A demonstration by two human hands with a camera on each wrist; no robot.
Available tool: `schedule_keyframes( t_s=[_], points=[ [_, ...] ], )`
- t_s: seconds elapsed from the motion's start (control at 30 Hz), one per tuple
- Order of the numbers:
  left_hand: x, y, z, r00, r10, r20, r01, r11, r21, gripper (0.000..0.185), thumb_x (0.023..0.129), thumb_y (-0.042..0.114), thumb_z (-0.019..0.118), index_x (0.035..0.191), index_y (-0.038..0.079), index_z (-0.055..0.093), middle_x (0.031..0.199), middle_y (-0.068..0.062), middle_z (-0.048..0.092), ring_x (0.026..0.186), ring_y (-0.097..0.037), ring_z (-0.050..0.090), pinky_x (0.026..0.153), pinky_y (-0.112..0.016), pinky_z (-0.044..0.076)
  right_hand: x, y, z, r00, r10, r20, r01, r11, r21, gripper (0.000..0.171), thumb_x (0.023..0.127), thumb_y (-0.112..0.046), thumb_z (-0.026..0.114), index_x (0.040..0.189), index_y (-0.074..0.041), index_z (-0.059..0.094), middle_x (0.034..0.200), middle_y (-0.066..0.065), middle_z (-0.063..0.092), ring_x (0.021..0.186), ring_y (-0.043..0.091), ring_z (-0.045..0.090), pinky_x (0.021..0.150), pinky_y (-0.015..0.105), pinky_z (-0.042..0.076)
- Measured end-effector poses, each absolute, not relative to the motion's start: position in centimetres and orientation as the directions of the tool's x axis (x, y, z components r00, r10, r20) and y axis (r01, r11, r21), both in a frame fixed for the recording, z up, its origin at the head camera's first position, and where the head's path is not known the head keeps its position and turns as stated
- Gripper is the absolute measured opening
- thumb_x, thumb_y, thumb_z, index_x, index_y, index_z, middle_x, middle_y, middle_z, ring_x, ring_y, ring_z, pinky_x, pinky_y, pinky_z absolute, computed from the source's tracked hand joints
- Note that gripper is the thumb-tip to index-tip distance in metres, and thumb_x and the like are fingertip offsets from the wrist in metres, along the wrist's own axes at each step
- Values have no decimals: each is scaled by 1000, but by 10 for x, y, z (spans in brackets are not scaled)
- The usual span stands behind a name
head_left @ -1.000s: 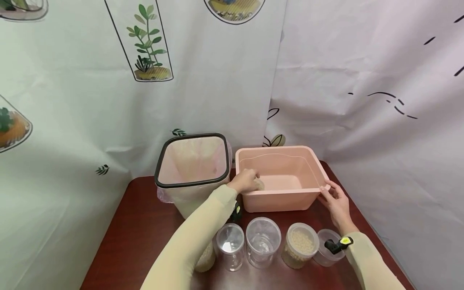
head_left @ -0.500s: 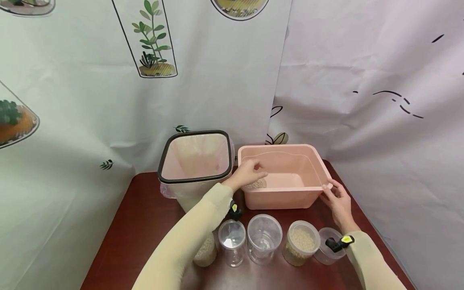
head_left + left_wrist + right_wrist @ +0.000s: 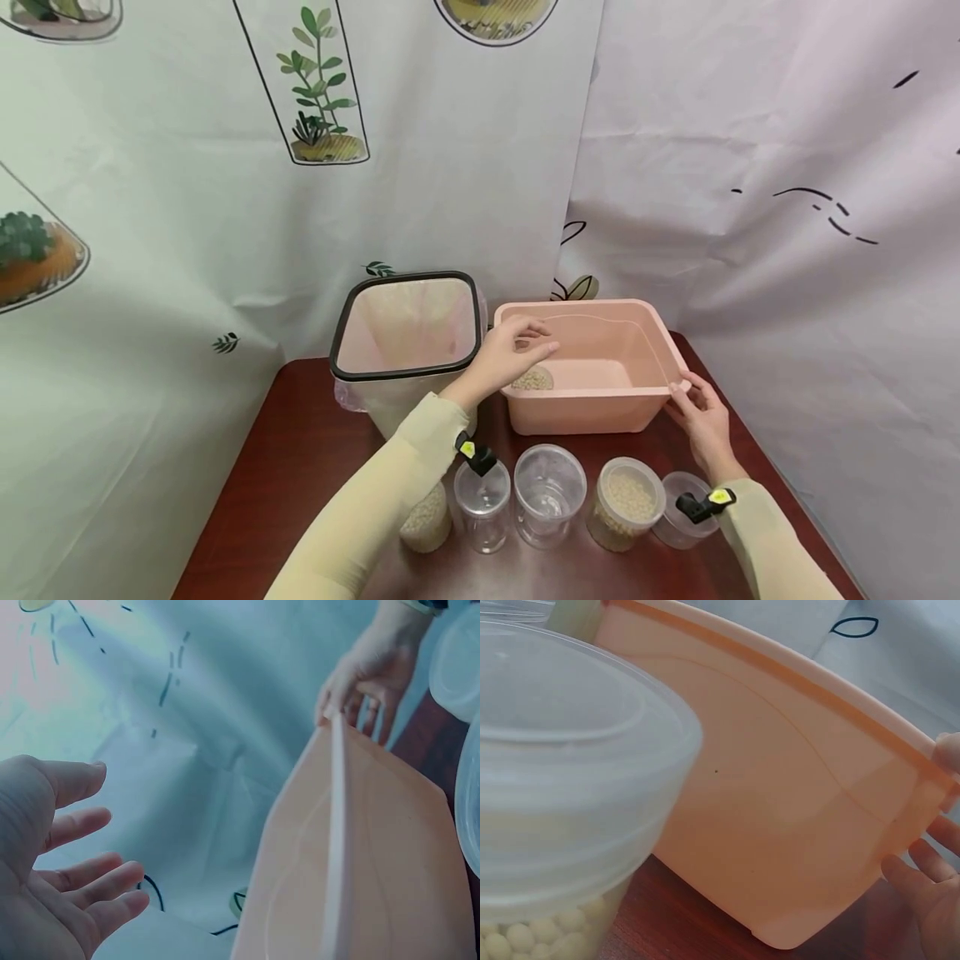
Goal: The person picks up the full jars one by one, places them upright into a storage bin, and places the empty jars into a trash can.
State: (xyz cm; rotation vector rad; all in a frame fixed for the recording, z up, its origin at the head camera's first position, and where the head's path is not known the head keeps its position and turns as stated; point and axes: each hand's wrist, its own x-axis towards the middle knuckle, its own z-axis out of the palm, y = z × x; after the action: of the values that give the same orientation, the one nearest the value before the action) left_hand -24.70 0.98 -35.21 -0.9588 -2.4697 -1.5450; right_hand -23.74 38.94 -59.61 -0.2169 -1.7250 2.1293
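Observation:
A pink plastic basin (image 3: 573, 414) stands at the back of the table. In its left front corner sits a round container of pale beans (image 3: 534, 380), partly hidden by the basin's front wall. My left hand (image 3: 513, 350) hovers above that corner with fingers spread and holds nothing; in the left wrist view the same hand (image 3: 67, 862) is apart from the basin. My right hand (image 3: 702, 421) grips the basin's right front corner, thumb on the rim and fingers against the outer wall, as the right wrist view also shows.
A bin (image 3: 408, 375) with a black rim and plastic liner stands left of the basin. In front are a jar of pale grains (image 3: 427, 525), two clear jars (image 3: 483, 500) (image 3: 550, 492), a lidded jar of beans (image 3: 626, 504) and a low clear tub (image 3: 675, 533). A printed curtain (image 3: 450, 167) hangs behind.
My left hand has let go of the bean container in the basin and risen up and away, its fingers opening. My right hand keeps its grip on the corner.

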Motion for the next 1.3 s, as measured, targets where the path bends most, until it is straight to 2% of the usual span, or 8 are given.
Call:
schedule_keyframes(
  t_s=[0.17,0.2,0.4,0.53,0.67,0.97,1.3],
  points=[
    [-236,2,-346,-799,434,415,540,216,813,29,86,23,68,109,6,62,112,-5,59,106,-21,57,89,-33,46,-237,390,-597,-912,392,122,-208,-185,-961,50,84,-19,69,132,-19,53,124,11,49,111,21,52,74,27,52],
    [-233,0,-346,-798,429,424,540,195,819,30,86,21,68,110,5,61,113,-6,59,107,-24,57,90,-33,46,-244,396,-606,-899,422,119,-196,-143,-970,53,83,-21,71,132,-20,52,124,10,48,110,20,52,70,25,52],
    [-206,-11,-330,-778,398,485,563,102,820,30,86,4,65,113,-4,57,114,-19,58,106,-35,56,91,-46,44,-246,397,-608,-895,433,110,-187,-139,-972,55,81,-24,73,132,-21,52,123,12,47,111,24,51,70,26,52],
    [-190,-21,-323,-769,389,507,584,106,805,28,85,-1,64,111,-7,57,112,-25,57,106,-35,55,90,-47,44,-245,395,-606,-901,423,100,-180,-155,-971,56,81,-23,72,133,-20,51,124,12,46,111,22,52,70,26,52],
    [-182,-31,-324,-768,385,511,593,129,795,29,85,0,65,112,-5,57,112,-22,57,106,-34,56,90,-46,44,-243,392,-603,-898,427,104,-183,-148,-972,56,81,-24,72,133,-20,52,124,12,46,110,21,53,70,25,52],
    [-159,-55,-331,-816,297,497,546,110,831,26,86,-2,63,111,-6,57,110,-20,60,104,-38,57,88,-52,44,-244,392,-606,-896,431,109,-169,-102,-980,55,81,-27,72,132,-23,52,126,13,44,113,24,49,70,23,52],
    [-140,-87,-349,-835,276,476,519,109,848,30,88,-3,59,116,-11,52,117,-23,55,106,-39,55,90,-51,42,-244,393,-607,-898,426,107,-180,-134,-975,55,82,-25,72,133,-21,52,125,13,45,113,24,50,71,25,51]
  ],
)
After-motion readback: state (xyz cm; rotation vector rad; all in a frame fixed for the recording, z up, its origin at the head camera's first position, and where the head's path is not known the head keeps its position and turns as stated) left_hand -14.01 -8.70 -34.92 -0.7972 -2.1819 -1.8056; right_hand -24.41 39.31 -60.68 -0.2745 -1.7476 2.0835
